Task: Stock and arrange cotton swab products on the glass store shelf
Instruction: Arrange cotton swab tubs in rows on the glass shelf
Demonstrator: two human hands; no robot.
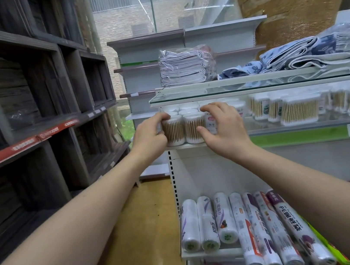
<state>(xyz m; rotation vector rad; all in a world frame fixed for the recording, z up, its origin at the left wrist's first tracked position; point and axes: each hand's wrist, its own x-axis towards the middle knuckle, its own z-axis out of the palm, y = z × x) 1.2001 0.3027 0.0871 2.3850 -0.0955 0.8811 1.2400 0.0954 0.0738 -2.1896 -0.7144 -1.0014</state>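
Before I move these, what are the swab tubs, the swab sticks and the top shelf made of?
Swab tubs: clear glossy plastic, by the look; the contents show through, and the caps are white. Swab sticks: tan, probably wood or bamboo, with white tips at the base. Top shelf: glass, transparent with a greenish edge. The left hand and right hand grip the tubs.

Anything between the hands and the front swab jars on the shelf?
Nothing visible. The left hand already grips the left front swab jar; the right hand curls round the jars beside it.
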